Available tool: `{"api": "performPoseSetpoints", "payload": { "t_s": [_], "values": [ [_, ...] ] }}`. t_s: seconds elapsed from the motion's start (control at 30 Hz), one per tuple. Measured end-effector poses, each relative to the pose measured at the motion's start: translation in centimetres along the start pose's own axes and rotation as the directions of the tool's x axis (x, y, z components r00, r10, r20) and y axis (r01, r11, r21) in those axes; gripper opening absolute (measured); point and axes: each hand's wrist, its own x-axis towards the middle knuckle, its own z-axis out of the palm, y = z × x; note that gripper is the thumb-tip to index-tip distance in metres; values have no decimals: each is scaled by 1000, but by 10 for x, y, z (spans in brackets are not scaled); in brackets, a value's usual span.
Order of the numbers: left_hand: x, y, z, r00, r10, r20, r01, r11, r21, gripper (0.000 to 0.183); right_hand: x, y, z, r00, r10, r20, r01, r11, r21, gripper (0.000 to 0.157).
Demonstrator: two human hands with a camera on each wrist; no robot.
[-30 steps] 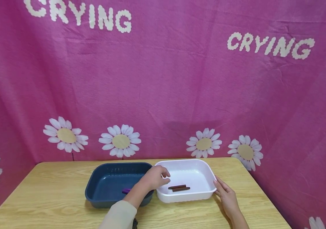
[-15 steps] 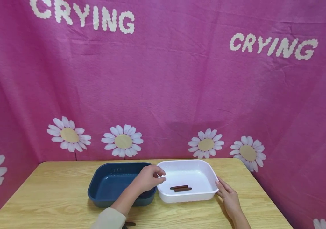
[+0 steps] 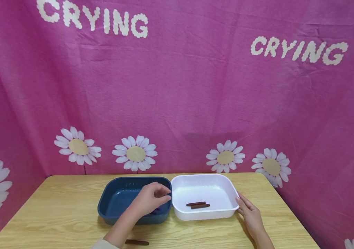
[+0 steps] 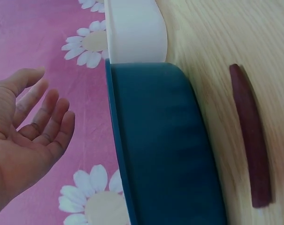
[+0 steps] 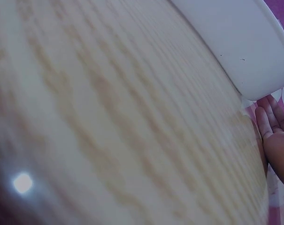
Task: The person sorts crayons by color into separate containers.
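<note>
My left hand (image 3: 150,199) hovers over the right part of a dark blue basin (image 3: 114,204). In the left wrist view its fingers are loosely curled, with nothing between them. A purple thing (image 3: 156,209) in that basin is mostly hidden behind the hand. My right hand (image 3: 252,216) touches the right side of a white basin (image 3: 206,215) with fairly straight fingers. Inside the white basin lie two dark brown, crayon-like sticks (image 3: 198,205), side by side. Another such stick (image 4: 251,136) lies on the table in front of the blue basin, partly covered by the left forearm in the head view.
Both basins stand side by side on a light wooden table (image 3: 62,207), near its back edge. Behind it hangs a pink cloth (image 3: 177,103) with white daisies and lettering. Bare wood shows left of the blue basin and in front of both.
My left hand has moved left, from over the white basin to over the blue one. More of the stick on the table shows. My right hand stays at the white basin.
</note>
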Motion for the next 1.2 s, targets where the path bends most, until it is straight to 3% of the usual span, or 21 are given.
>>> {"api": "performPoseSetpoints", "payload": {
  "t_s": [0.63,0.73,0.9,1.03,1.2],
  "values": [
    [-54,-22,-26,999,-34,-16,34,999,4,21,1,2,1,1000,-17,-13,18,999,38,68],
    [-63,-27,-27,1000,-17,8,17,1000,23,22,1,2,0,1000,-17,-21,17,999,35,67],
    [-79,-39,-29,994,-27,105,26,1000,10,22,1,1,0,1000,-18,-8,18,1000,15,70],
    [-88,-49,-31,984,-64,169,63,998,13,23,1,1,0,1000,-6,-7,6,1000,13,71],
    [-93,-60,-30,975,-114,193,101,992,75,20,1,0,0,1000,5,-4,-5,1000,16,70]
  ]
}}
